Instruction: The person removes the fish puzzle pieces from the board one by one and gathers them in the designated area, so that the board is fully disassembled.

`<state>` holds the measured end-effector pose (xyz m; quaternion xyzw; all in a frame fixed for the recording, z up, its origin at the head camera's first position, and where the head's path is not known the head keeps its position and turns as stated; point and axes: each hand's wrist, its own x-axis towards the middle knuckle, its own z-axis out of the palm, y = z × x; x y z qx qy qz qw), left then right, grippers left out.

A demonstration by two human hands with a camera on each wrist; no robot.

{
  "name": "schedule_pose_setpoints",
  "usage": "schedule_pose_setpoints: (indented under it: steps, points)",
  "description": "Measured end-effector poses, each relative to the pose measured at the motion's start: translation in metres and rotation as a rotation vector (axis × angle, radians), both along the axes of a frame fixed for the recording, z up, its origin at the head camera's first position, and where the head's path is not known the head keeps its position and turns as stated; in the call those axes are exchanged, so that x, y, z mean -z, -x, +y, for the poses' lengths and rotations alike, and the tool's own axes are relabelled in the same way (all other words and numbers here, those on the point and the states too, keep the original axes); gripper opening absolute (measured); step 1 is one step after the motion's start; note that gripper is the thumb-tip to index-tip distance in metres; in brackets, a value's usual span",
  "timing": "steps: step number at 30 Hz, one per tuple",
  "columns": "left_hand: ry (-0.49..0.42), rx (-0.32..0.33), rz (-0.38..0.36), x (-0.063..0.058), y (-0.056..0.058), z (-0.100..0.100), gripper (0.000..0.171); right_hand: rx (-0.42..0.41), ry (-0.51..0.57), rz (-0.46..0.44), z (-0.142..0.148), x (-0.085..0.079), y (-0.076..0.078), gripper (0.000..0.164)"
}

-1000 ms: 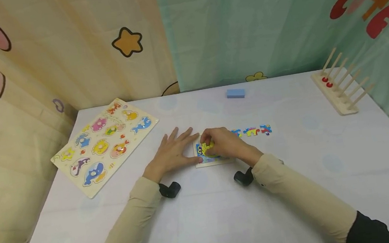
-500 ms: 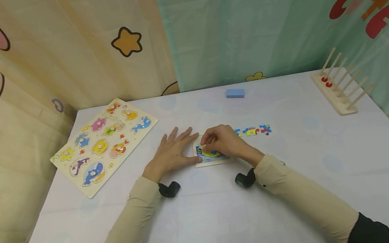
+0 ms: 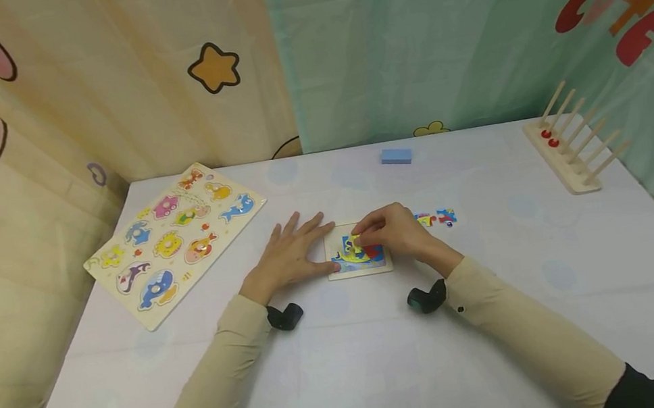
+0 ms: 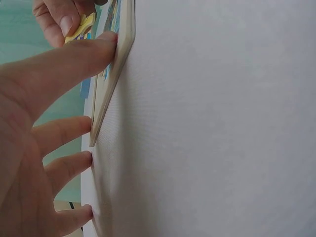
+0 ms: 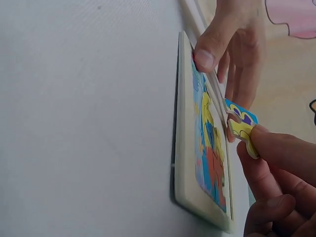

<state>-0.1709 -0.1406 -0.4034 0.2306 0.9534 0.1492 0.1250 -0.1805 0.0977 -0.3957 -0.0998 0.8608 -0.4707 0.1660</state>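
Observation:
A small jigsaw board (image 3: 362,272) with a pale wooden frame lies flat before me, partly filled with blue, yellow and red pieces. My left hand (image 3: 290,261) spreads its fingers at the board's left side. Its thumb rests on the lower left corner, as the left wrist view also shows. Just above the board, my right hand (image 3: 394,231) pinches a yellow puzzle piece (image 5: 242,129) between thumb and fingers. A blue and purple part (image 5: 249,115) shows against it; whether it is the same piece I cannot tell. My right fingers hide the board's upper right.
Loose puzzle pieces (image 3: 446,216) lie right of the board, partly behind my right hand. A blue block (image 3: 397,156) sits farther back. At the left is a large animal puzzle board (image 3: 190,285); at the far right, a wooden peg rack (image 3: 582,183) with red beads.
My right hand has moved from the board's left part toward the right, with a yellow piece in its fingertips. More of the picture shows now. My left hand has stayed in place.

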Motion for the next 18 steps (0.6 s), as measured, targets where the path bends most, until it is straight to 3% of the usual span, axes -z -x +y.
schedule_pose_setpoints:
  steps: [11, 18]
  points:
    - [-0.02, -0.005, -0.007, 0.001, 0.0, 0.0, 0.085, 0.09, -0.015, -0.074, 0.047, 0.003, -0.007, 0.019]
    - [-0.019, -0.009, -0.007, 0.0, -0.001, 0.0, 0.085, 0.113, -0.07, -0.065, 0.067, 0.003, -0.009, 0.022]
